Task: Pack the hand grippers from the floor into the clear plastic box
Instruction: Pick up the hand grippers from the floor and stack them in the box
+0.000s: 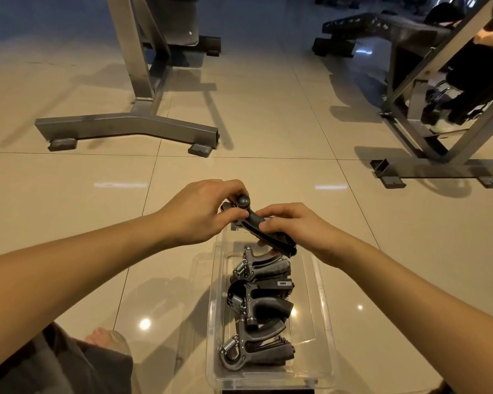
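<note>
Packed grippers crowd the clear box; left hand pinches and right hand grips the held gripper. I'd lay it flat (springs leftward, matching) in the far gap.

Warm, fairly dim indoor light falls from overhead onto the glossy tiled floor, which turns cooler and bluish toward the top of the view. Ceiling lamps mirror in the tiles as small bright spots near the clear plastic box and as pale streaks farther off. The metal stand throws several soft, overlapping shadows across the tiles around it. The dark hand gripper, gripped by the left hand and the right hand, shows little surface detail. Wide-angle distortion bows the tile joints and stretches the forearms at the lower corners; the far corners are soft and murky.
</note>
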